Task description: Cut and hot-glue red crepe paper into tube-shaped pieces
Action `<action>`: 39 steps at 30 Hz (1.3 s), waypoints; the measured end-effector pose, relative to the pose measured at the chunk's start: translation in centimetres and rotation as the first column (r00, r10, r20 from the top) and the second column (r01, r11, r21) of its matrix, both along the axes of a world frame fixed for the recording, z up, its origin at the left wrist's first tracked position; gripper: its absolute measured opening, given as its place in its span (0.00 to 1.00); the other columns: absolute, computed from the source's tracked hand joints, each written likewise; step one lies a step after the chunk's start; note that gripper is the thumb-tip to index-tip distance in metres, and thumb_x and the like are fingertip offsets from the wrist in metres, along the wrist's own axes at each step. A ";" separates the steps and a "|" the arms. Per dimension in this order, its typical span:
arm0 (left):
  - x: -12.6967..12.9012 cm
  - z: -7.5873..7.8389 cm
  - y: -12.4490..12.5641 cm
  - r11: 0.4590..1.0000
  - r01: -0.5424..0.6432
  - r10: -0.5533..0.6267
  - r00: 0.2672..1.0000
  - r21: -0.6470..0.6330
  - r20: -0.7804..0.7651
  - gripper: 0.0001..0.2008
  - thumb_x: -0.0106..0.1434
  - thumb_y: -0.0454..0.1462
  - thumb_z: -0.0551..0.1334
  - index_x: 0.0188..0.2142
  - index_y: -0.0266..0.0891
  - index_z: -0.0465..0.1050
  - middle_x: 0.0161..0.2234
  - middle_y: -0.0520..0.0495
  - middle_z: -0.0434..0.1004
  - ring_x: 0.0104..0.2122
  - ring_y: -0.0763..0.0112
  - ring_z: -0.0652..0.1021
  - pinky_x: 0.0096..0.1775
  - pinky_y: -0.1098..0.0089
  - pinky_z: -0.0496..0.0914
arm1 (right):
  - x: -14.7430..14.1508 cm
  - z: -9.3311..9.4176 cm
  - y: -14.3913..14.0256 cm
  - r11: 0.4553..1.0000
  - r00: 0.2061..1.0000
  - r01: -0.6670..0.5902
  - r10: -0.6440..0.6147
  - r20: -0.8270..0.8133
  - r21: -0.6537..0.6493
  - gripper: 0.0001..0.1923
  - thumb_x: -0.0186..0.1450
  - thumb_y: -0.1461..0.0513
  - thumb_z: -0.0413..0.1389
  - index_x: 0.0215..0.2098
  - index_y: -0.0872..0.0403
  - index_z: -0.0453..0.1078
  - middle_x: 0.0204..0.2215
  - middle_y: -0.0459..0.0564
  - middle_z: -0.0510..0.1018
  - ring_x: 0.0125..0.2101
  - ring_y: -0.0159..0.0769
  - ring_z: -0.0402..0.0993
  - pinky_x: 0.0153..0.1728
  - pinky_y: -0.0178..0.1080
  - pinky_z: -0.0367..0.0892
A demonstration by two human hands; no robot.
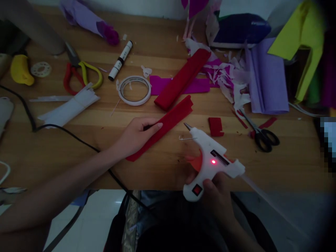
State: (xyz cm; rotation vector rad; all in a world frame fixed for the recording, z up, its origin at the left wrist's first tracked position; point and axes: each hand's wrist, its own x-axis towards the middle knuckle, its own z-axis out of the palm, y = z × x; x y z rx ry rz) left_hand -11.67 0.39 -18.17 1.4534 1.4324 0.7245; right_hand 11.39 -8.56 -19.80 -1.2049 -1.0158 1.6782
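My right hand (217,192) grips a white hot glue gun (210,150) with an orange trigger and a lit red lamp. Its metal nozzle points up and left, towards a strip of red crepe paper (173,120) with one jagged end. My left hand (141,134) is closed on that strip, thumb on top, just above the wooden table or resting on it; I cannot tell which. Behind it a thicker folded red crepe paper piece (183,78) lies across a magenta strip (160,85). A small red scrap (215,126) sits right of the nozzle.
Black-handled scissors (264,138) lie at the right, red-and-yellow scissors (78,70) at the left. A tape roll (134,90), a marker (120,61), bundled white strips (69,106) and purple paper (270,77) are spread around. A black cable (70,134) crosses beneath my left forearm.
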 end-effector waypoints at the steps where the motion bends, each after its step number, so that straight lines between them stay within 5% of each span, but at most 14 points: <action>1: 0.0 -0.1 0.0 1.000 -0.002 0.002 1.000 -0.001 -0.016 0.13 0.64 0.45 0.58 0.35 0.43 0.79 0.38 0.50 0.82 0.42 0.61 0.78 0.45 0.65 0.71 | 0.0 0.0 0.1 1.000 1.000 -0.027 0.026 0.008 0.004 0.15 0.62 0.50 0.58 0.32 0.53 0.73 0.22 0.48 0.79 0.22 0.33 0.75 0.22 0.32 0.71; 15: 0.1 0.2 0.0 1.000 0.016 -0.015 0.999 0.010 -0.042 0.12 0.65 0.43 0.57 0.38 0.44 0.80 0.40 0.53 0.82 0.41 0.65 0.78 0.45 0.69 0.71 | 0.1 0.3 0.5 0.959 0.961 -0.274 0.271 0.048 0.069 0.20 0.67 0.47 0.50 0.47 0.52 0.70 0.27 0.49 0.78 0.23 0.33 0.73 0.23 0.33 0.72; 28: 0.1 0.2 -0.1 1.000 0.026 -0.025 0.998 0.016 -0.059 0.13 0.65 0.43 0.56 0.37 0.44 0.80 0.38 0.54 0.82 0.40 0.67 0.78 0.44 0.71 0.70 | 0.1 0.4 0.4 0.941 0.941 -0.337 0.335 0.050 0.025 0.21 0.67 0.47 0.49 0.46 0.53 0.69 0.28 0.50 0.78 0.23 0.33 0.73 0.24 0.34 0.72; 39: 0.1 0.2 -0.1 1.000 0.024 -0.023 0.996 0.020 -0.085 0.13 0.65 0.44 0.57 0.37 0.44 0.80 0.38 0.52 0.82 0.37 0.66 0.78 0.44 0.68 0.71 | 0.0 0.8 1.0 0.963 0.965 -0.258 0.252 0.071 0.080 0.16 0.68 0.49 0.50 0.44 0.50 0.72 0.26 0.47 0.79 0.22 0.31 0.73 0.22 0.32 0.71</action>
